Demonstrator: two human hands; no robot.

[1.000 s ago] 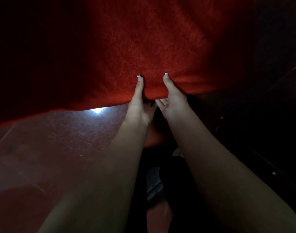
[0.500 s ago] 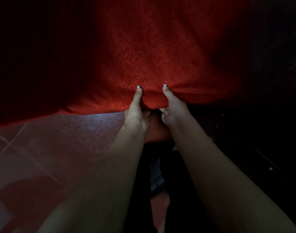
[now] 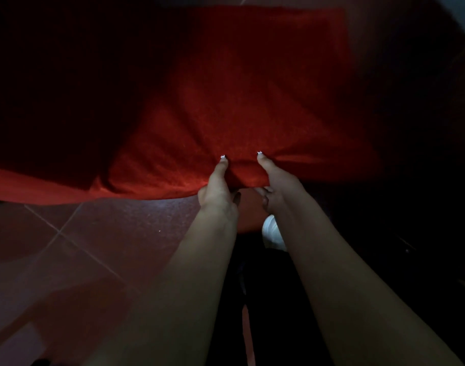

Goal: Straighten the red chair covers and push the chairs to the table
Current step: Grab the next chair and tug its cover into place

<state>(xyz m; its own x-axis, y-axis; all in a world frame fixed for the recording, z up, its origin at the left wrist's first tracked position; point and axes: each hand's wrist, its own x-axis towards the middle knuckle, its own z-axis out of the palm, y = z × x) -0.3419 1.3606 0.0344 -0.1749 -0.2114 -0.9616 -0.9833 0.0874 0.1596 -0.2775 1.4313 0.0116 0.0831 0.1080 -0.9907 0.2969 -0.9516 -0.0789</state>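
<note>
Your left hand [image 3: 218, 191] and right hand [image 3: 276, 186] each pinch the lower hem of the red chair cover [image 3: 239, 101]. The thumbs lie on top of the cloth and the fingers curl under it, with the two hands close together near the middle of that edge.

The cover hangs broad and dark in front of you, and creases fan up from your grip. The chair is hidden beneath it. You appear to be on the straightening step, tugging the hem down to pull the cloth taut. Next you will likely need to even out the hem towards both corners, then let go and push the chair in. No table is in sight.

Below the hem lies a reddish tiled floor [image 3: 94, 233], with a white shoe [image 3: 272, 233] just under your right wrist. The room is dim and its right side is too dark to read.
</note>
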